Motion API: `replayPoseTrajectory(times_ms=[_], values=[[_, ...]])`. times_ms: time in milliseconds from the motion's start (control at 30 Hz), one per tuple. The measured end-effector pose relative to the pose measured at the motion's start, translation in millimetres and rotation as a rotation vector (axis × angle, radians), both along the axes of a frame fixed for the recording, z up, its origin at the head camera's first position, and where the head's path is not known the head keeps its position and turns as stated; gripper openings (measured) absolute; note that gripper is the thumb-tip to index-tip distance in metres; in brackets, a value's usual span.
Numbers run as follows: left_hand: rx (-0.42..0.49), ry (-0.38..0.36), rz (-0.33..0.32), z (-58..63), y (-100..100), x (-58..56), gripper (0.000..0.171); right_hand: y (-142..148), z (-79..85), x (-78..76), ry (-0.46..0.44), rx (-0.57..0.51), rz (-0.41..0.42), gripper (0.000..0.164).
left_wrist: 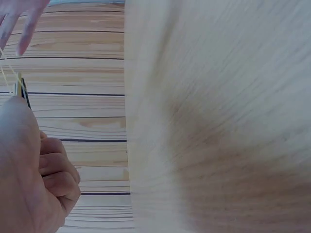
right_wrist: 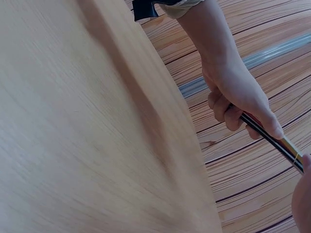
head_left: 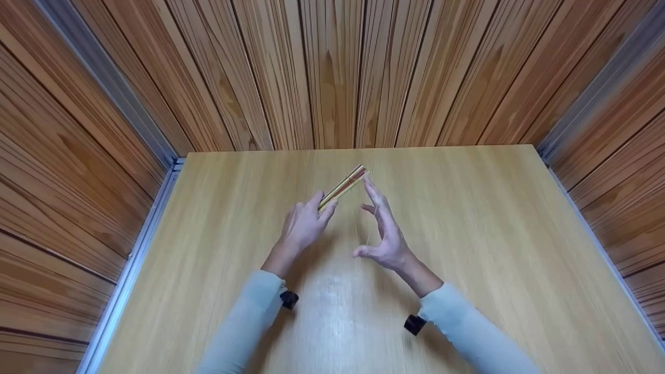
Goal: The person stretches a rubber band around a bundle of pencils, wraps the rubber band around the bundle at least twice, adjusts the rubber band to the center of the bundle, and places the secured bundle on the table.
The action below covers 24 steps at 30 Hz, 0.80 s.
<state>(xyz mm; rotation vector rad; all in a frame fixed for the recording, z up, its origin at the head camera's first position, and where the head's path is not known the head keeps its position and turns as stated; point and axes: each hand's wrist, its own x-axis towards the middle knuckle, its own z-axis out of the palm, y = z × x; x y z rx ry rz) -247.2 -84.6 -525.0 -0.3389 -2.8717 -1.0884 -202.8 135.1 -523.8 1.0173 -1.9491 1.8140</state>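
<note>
Plainly: left hand, fingers round one stick bundle; right hand, fingers spread; one band.

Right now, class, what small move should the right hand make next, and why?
Perhaps twist the band and slip it over the bundle: it already crosses near the tip, the right hand holds it stretched, and the left hand grips the bundle's other end.

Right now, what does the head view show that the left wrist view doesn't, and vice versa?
Head only: the left sleeve and a black device at each wrist.
Left wrist only: the curled lower fingers of the left hand.
Both: that hand holding a bundle of thin sticks, some of the right hand, tabletop and wooden panels.
</note>
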Motion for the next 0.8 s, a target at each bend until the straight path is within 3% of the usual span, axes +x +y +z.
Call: replayPoseTrajectory(times_ms=[233,500,633,800], values=[[0.045,0.163,0.071,-5.1,9.9,5.8,0.034,-6.3,1.3,-0.7,-0.088,-0.171,-0.034,0.150],[0.091,0.338,0.083,-9.0,9.8,11.4,0.031,-8.1,5.4,-8.1,-0.165,-0.301,0.003,0.147],[0.055,0.439,0.060,-5.2,5.8,14.8,0.032,-3.7,7.1,-11.4,-0.208,-0.346,0.039,0.146],[-0.063,0.598,0.010,2.7,-4.4,14.6,0.036,4.0,10.2,-13.7,-0.267,-0.350,0.072,0.147]])
